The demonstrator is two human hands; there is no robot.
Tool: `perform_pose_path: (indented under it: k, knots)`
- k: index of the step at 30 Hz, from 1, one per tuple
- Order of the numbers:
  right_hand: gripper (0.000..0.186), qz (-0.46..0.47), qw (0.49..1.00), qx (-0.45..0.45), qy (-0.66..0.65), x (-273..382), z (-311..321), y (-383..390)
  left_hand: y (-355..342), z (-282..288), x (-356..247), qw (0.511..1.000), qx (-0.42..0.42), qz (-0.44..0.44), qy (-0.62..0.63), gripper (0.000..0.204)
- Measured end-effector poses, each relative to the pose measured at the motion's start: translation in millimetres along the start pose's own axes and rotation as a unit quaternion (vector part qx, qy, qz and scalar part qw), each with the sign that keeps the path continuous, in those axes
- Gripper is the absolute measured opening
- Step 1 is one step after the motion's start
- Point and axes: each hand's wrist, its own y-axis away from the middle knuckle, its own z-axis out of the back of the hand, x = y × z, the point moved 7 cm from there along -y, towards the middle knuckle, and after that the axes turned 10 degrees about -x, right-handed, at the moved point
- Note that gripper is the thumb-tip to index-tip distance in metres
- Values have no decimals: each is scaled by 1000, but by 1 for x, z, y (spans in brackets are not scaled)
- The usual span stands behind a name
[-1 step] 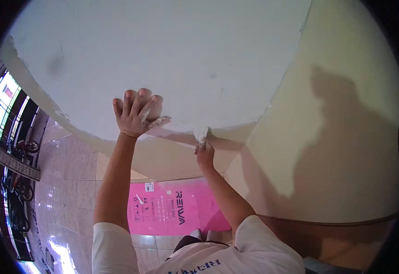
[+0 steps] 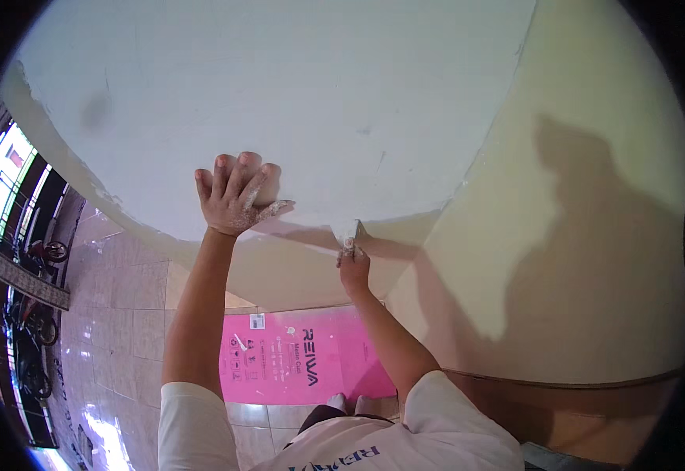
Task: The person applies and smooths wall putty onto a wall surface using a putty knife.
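Note:
My left hand (image 2: 236,196) lies flat on the white-coated part of the wall (image 2: 280,86), fingers spread and smeared with white paste. To its right and a little lower, my right hand (image 2: 353,265) is closed around a small putty knife (image 2: 348,231). The blade points up and touches the wall at the lower edge of the white coat. Most of the knife's handle is hidden in my fingers, which also carry white paste.
A cream side wall (image 2: 593,298) meets the coated wall at a corner on the right and bears my shadow. A pink printed sheet (image 2: 280,377) lies on the tiled floor (image 2: 138,314) by my feet. Motorbikes (image 2: 32,345) stand beyond at the far left.
The putty knife's blade has turned slightly, and my right hand has shifted a touch down and right. My left hand keeps its place on the wall.

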Motion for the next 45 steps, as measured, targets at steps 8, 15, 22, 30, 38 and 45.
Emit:
perform_pose_path:
  k: [8, 15, 22, 30, 38, 45]
  knots:
    - [45, -29, 999, 1, -34, 16, -12, 5, -3, -1, 0, 1000, 7, -5, -12, 80]
    - [47, -81, 992, -36, -86, -7, 20, -5, -2, -5, -1, 1000, 7, -10, -4, 78]
    - [49, -20, 998, -18, -63, 7, 41, -28, -10, -4, -6, 999, -4, -36, -4, 85]
    - [57, -34, 997, -49, -43, 22, 74, -48, 1, -1, 4, 1000, 17, -11, -8, 77]
    - [56, -86, 989, -116, -40, 19, 101, -61, 1, -1, 3, 1000, 25, -8, -8, 74]
    - [52, -106, 981, -136, -90, -10, 117, -61, -7, -4, -4, 1000, 10, -22, -2, 80]
